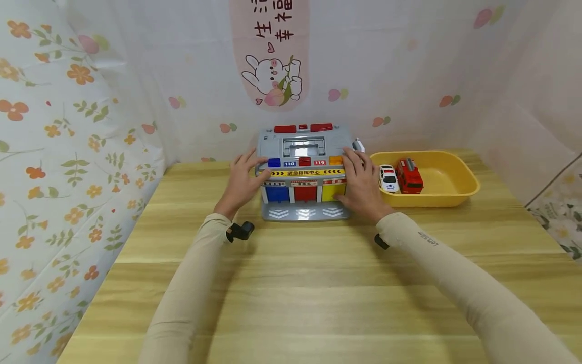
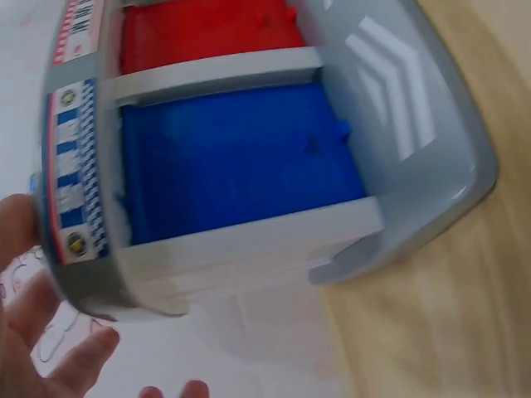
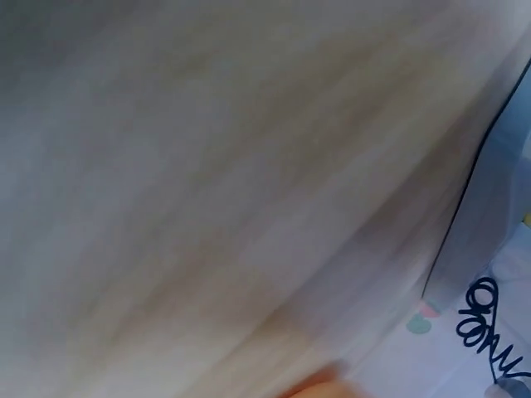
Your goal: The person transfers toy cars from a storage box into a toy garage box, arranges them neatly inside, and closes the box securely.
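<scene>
1. Toy garage [image 1: 304, 172]: a grey plastic building with a handle set into its roof, red bars along the rear edge, and blue, red and orange blocks beside the labels 110 and 119.
2. A yellow band with black chevrons and Chinese characters crosses its front. Below are three lowered doors, blue, red and yellow from left to right, before a grey apron marked with white chevrons.
3. It stands upright on the wooden table [image 1: 291, 283], between the two hands.
4. The left hand [image 1: 243, 181] is at its left end, fingers loosely spread and touching the front corner of the roof.
5. The right hand [image 1: 362, 186] lies over its right end, fingers extended on the roof edge, thumb by the yellow door. How firmly either hand presses, I cannot tell.
6. Beside the right hand, a yellow tub [image 1: 447, 195] holds a white toy car [image 1: 388, 179] and a red fire truck [image 1: 409, 178].
</scene>
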The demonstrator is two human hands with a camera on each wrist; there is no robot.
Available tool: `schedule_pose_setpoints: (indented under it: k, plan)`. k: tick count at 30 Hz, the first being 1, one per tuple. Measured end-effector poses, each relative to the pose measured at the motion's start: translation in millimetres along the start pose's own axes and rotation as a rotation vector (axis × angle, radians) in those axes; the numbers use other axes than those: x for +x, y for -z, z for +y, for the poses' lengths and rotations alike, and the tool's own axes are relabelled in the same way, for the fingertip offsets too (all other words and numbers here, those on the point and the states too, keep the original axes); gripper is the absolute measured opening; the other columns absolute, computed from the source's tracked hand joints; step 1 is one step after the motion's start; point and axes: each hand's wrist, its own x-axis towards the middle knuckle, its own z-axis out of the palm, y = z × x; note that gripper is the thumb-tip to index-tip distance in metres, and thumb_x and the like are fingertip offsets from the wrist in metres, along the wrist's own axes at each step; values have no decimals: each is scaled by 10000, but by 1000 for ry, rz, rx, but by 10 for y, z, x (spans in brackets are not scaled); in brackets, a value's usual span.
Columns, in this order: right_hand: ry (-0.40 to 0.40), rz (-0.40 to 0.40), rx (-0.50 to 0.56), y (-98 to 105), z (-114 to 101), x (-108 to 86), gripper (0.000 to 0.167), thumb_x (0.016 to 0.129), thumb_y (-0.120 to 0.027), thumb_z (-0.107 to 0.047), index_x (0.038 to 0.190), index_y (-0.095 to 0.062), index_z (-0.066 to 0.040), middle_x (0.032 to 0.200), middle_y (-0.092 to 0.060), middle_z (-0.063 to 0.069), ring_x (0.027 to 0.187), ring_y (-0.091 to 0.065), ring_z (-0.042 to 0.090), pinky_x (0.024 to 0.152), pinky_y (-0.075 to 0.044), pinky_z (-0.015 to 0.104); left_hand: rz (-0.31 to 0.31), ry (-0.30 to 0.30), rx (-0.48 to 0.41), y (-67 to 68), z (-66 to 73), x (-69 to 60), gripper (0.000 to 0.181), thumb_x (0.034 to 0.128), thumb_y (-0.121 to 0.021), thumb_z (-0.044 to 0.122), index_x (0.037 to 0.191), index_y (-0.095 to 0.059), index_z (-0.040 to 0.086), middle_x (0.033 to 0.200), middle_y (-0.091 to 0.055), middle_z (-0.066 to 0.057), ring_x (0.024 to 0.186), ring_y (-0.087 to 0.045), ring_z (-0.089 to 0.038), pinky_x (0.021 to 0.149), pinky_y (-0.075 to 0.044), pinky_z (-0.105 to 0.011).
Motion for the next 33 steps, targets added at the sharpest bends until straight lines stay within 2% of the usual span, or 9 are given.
schedule_pose_setpoints:
  k: [2,5,9,13,16,19,24,29,33]
  plan:
    - [7,12,-6,-14,-7,3,1018,677,-936,-257,1473,-354,-5,1623,-264,159,1427,-239,425,1079,-276,592,-14,-9,37,40,12,4,448,973,-628,323,1357,-624,94,1666,-268,-94,1538,-87,-398,1220,-153,-655]
    - [10,35,-9,-37,-10,4,1017,665,-944,-256,1465,-369,-4,1618,-279,155,1424,-250,421,1067,-281,585,-23,-31,74,72,27,5,453,964,-639,336,1338,-640,80,1608,-349,-94,1505,-119,-384,1212,-177,-623]
    - [17,50,-12,-59,-15,13,1013,660,-948,-261,1458,-379,-3,1607,-301,157,1420,-262,417,1057,-289,578,-36,-56,100,101,33,7,452,963,-642,322,1329,-641,56,1451,-469,-123,1437,-194,-373,1178,-232,-588]
    - [19,52,-24,-61,-20,18,1017,658,-949,-272,1458,-381,-7,1600,-312,155,1421,-269,409,1059,-289,572,-67,-82,116,130,39,30,447,965,-637,295,1332,-630,39,1379,-536,-145,1377,-308,-357,1157,-299,-568]
    - [3,55,-20,-61,-20,7,1020,657,-951,-264,1461,-377,-10,1596,-320,154,1420,-278,408,1065,-298,572,-84,-117,101,124,27,57,440,964,-632,285,1338,-625,54,1391,-560,-141,1340,-394,-342,1149,-334,-550]
    - [-14,56,-8,-68,-17,-3,1012,659,-950,-256,1456,-377,-12,1591,-327,159,1417,-287,410,1063,-309,571,-98,-133,44,103,-5,77,431,960,-626,271,1353,-620,94,1429,-565,-122,1341,-438,-319,1153,-351,-541]
    - [-19,72,-9,-80,-1,5,987,668,-945,-249,1444,-383,-11,1564,-355,171,1408,-302,407,1048,-329,562,-110,-110,-34,78,-40,108,429,957,-625,278,1366,-615,146,1472,-546,-93,1378,-430,-296,1167,-351,-560]
    - [-14,86,0,-81,6,18,986,662,-949,-229,1443,-390,-8,1547,-376,174,1397,-316,403,1022,-342,545,-100,-100,-75,55,-62,128,429,949,-630,287,1357,-620,156,1464,-547,-79,1375,-428,-281,1168,-354,-568]
    - [-21,61,11,-72,-11,20,987,669,-945,-233,1448,-383,-6,1546,-375,176,1398,-311,404,1050,-337,557,-93,-108,-86,34,-87,114,418,950,-619,270,1349,-615,144,1442,-553,-83,1352,-429,-282,1157,-360,-570]
